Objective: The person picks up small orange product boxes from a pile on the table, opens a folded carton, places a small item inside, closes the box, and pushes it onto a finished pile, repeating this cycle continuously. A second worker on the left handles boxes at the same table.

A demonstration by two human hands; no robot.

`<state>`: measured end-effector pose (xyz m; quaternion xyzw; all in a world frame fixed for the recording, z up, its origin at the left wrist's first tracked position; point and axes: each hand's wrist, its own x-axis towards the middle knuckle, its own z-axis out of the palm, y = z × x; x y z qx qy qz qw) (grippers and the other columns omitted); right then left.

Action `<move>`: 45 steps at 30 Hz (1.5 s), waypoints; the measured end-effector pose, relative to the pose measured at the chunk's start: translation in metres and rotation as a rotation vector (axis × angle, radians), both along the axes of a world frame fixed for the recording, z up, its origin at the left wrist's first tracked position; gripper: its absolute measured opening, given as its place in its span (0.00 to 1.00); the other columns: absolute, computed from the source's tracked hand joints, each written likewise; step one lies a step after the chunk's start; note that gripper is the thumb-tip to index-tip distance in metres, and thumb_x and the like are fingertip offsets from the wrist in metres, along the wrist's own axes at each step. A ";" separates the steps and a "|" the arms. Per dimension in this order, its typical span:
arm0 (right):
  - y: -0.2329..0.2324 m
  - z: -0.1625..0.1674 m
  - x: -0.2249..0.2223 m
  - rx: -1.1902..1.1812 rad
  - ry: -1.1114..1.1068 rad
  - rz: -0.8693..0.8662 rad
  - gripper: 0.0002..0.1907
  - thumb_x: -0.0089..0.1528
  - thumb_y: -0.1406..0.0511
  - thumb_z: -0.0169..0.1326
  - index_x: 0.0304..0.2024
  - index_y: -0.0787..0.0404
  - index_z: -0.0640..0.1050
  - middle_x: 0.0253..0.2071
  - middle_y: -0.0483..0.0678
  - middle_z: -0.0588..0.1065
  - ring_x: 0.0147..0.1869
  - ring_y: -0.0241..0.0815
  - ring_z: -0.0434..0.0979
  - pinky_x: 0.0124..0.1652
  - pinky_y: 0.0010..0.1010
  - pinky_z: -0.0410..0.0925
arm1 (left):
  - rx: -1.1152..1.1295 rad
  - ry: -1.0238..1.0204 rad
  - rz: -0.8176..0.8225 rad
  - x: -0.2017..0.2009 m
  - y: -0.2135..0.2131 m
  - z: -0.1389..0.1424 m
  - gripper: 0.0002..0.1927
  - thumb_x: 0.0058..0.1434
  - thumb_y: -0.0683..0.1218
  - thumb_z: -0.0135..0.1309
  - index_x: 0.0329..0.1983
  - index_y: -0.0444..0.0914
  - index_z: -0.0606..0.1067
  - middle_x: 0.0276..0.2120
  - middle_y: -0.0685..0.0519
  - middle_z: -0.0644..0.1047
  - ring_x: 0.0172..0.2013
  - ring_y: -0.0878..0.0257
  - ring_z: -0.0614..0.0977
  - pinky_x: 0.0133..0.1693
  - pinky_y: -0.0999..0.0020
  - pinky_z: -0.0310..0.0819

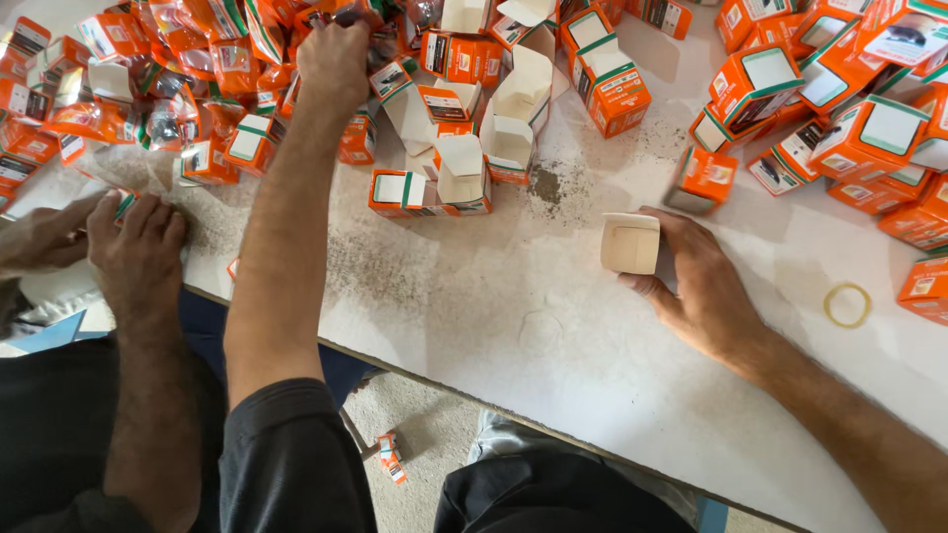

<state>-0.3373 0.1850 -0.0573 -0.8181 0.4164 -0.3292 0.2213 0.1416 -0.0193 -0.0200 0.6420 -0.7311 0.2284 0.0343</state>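
My right hand (696,291) grips a small open carton (630,243) standing on the white table (513,316), its pale inside flap facing me. My left hand (336,59) reaches far across to a heap of shiny orange packets (197,49) at the back left. Its fingers curl down into the heap and the fingertips are hidden, so I cannot tell whether it holds one. Several open orange-and-white cartons (464,168) lie between my two arms.
A co-worker's two hands (133,247) rest on the table edge at the left. Closed orange cartons (849,128) are piled at the back right. A yellow rubber band (847,305) lies at the right. Dark powder (545,184) is spilled mid-table. One carton (391,457) lies on the floor.
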 end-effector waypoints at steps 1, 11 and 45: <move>0.000 0.000 -0.001 -0.008 -0.002 0.005 0.32 0.59 0.60 0.64 0.62 0.65 0.69 0.60 0.57 0.74 0.65 0.60 0.73 0.61 0.46 0.67 | 0.028 0.010 -0.002 0.002 0.000 0.000 0.12 0.48 0.42 0.65 0.37 0.42 0.80 0.36 0.42 0.82 0.37 0.43 0.83 0.34 0.48 0.78; 0.009 0.014 0.000 -0.094 0.000 0.043 0.31 0.55 0.58 0.68 0.54 0.69 0.75 0.60 0.63 0.73 0.64 0.62 0.72 0.59 0.47 0.67 | 0.061 1.007 -0.753 -0.108 0.146 0.088 0.20 0.64 0.37 0.63 0.52 0.38 0.66 0.44 0.48 0.78 0.42 0.58 0.83 0.36 0.65 0.77; 0.047 0.018 -0.023 -0.044 -0.060 -0.024 0.29 0.49 0.61 0.71 0.48 0.69 0.75 0.48 0.60 0.76 0.55 0.63 0.75 0.55 0.48 0.68 | 0.012 0.574 -0.964 -0.278 0.250 0.008 0.16 0.64 0.47 0.63 0.54 0.38 0.79 0.52 0.52 0.79 0.68 0.50 0.68 0.70 0.32 0.48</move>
